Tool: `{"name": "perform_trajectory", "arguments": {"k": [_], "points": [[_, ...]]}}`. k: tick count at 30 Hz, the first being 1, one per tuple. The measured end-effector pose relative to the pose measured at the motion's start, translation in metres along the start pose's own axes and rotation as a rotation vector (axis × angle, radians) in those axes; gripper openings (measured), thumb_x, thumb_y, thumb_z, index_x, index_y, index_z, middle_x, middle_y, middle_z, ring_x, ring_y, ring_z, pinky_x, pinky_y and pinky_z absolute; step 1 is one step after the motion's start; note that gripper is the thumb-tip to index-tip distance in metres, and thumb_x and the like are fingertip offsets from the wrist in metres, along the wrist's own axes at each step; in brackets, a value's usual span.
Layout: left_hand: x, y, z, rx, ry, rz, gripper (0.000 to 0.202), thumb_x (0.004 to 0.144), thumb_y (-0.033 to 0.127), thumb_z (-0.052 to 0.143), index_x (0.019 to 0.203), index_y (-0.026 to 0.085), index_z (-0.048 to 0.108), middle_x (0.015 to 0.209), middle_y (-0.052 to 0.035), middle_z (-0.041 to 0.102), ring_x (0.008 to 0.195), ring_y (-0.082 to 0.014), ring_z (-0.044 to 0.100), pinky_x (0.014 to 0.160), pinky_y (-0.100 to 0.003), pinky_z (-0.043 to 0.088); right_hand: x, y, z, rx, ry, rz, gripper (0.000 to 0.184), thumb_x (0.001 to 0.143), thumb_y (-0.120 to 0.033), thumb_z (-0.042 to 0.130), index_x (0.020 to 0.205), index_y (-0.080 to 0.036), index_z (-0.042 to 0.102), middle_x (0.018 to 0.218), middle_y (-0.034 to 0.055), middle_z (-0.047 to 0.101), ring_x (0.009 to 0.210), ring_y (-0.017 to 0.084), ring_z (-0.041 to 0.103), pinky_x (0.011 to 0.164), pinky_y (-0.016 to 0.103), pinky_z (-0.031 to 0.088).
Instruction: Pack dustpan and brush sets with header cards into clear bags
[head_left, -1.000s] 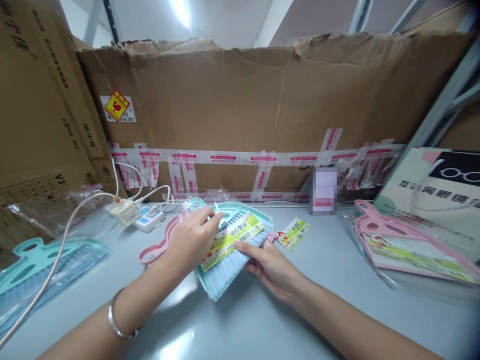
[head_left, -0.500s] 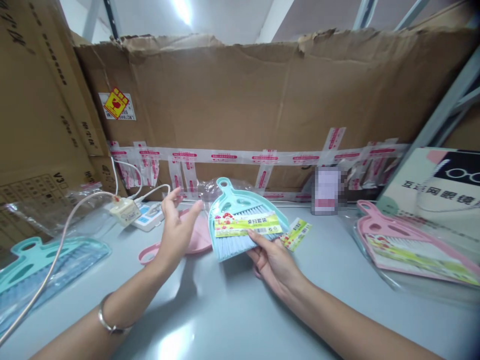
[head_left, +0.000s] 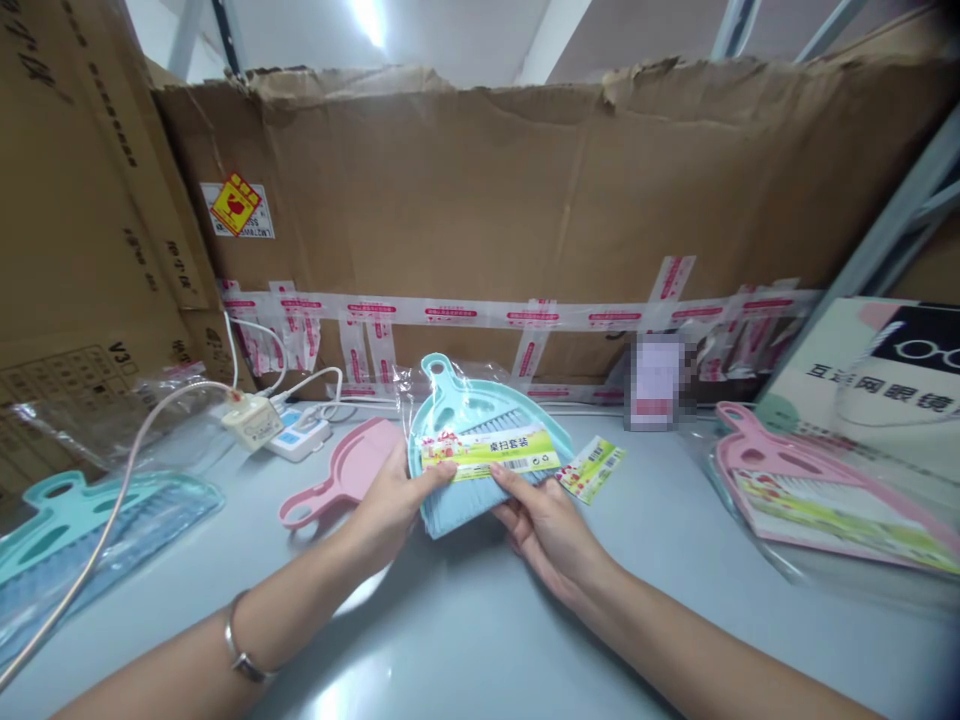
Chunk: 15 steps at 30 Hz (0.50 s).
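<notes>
Between my hands is a turquoise dustpan (head_left: 510, 396) with a blue-bristled brush (head_left: 461, 508) nested in it, in a clear plastic bag. A yellow-green printed label (head_left: 487, 450) lies across its front. My left hand (head_left: 401, 495) grips the lower left edge, thumb on the label and fingers hidden behind. My right hand (head_left: 544, 515) holds the lower right edge, thumb also on the label. Just left of the set, a pink dustpan (head_left: 349, 470) lies on the table, partly behind my left hand. A loose label card (head_left: 592, 468) is right of the set.
A bagged turquoise set (head_left: 67, 530) lies at far left under a cable (head_left: 120, 500). A power strip (head_left: 300, 435) with a plug (head_left: 251, 420) is behind. At right are a bagged pink set (head_left: 817, 490) and a printed box (head_left: 847, 390). A large cardboard box (head_left: 465, 200) stands behind.
My left hand has come down from beside the turquoise set and taken hold of its left edge. The set has shifted slightly left and down, and more of the pink dustpan shows.
</notes>
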<state>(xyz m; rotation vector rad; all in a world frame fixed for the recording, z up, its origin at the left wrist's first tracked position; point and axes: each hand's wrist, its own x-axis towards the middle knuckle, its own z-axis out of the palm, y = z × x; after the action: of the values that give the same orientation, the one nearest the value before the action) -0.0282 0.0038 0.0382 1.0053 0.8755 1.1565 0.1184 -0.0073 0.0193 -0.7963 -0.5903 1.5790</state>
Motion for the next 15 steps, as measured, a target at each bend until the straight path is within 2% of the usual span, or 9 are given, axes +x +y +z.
{"name": "perform_trajectory", "arguments": {"k": [2, 4, 8, 11, 15], "points": [[0.003, -0.001, -0.002, 0.010, 0.025, -0.002, 0.063, 0.064, 0.021, 0.075, 0.120, 0.016, 0.046, 0.112, -0.0135, 0.064, 0.096, -0.0269, 0.063, 0.078, -0.033, 0.052, 0.003, -0.003, -0.001, -0.080, 0.016, 0.027, 0.043, 0.064, -0.022, 0.075, 0.103, -0.018, 0.056, 0.089, 0.0032, 0.071, 0.073, 0.015, 0.067, 0.050, 0.018, 0.051], [0.006, 0.000, -0.005, 0.016, 0.035, -0.019, 0.061, 0.064, 0.020, 0.075, 0.118, 0.016, 0.046, 0.111, -0.0141, 0.064, 0.094, -0.0266, 0.064, 0.076, -0.033, 0.053, 0.008, -0.007, -0.005, -0.145, 0.087, 0.005, 0.040, 0.066, -0.028, 0.074, 0.099, -0.017, 0.057, 0.082, 0.0034, 0.071, 0.063, 0.014, 0.065, 0.046, 0.019, 0.049], [0.010, 0.004, -0.010, 0.019, 0.049, -0.053, 0.062, 0.063, 0.017, 0.075, 0.117, 0.017, 0.045, 0.109, -0.0136, 0.065, 0.090, -0.0258, 0.066, 0.074, -0.033, 0.054, 0.023, -0.018, -0.016, -0.151, 0.201, -0.095, 0.037, 0.066, -0.029, 0.074, 0.096, -0.016, 0.059, 0.079, 0.0029, 0.070, 0.063, 0.013, 0.063, 0.050, 0.022, 0.050], [0.011, 0.007, -0.011, 0.021, 0.054, -0.072, 0.060, 0.063, 0.016, 0.074, 0.117, 0.019, 0.047, 0.106, -0.0118, 0.067, 0.086, -0.0248, 0.067, 0.070, -0.032, 0.055, 0.030, -0.028, -0.021, -0.116, 0.127, -0.083, 0.035, 0.064, -0.023, 0.073, 0.096, -0.016, 0.061, 0.079, 0.0021, 0.069, 0.066, 0.014, 0.063, 0.054, 0.023, 0.049], [0.011, 0.010, -0.010, 0.023, 0.117, -0.116, 0.048, 0.065, 0.015, 0.071, 0.110, 0.017, 0.054, 0.097, -0.0102, 0.070, 0.079, -0.0232, 0.068, 0.063, -0.028, 0.056, 0.030, -0.033, -0.022, -0.084, -0.030, -0.010, 0.031, 0.064, -0.017, 0.069, 0.095, -0.016, 0.063, 0.080, 0.0028, 0.070, 0.066, 0.015, 0.064, 0.056, 0.024, 0.049]]}}
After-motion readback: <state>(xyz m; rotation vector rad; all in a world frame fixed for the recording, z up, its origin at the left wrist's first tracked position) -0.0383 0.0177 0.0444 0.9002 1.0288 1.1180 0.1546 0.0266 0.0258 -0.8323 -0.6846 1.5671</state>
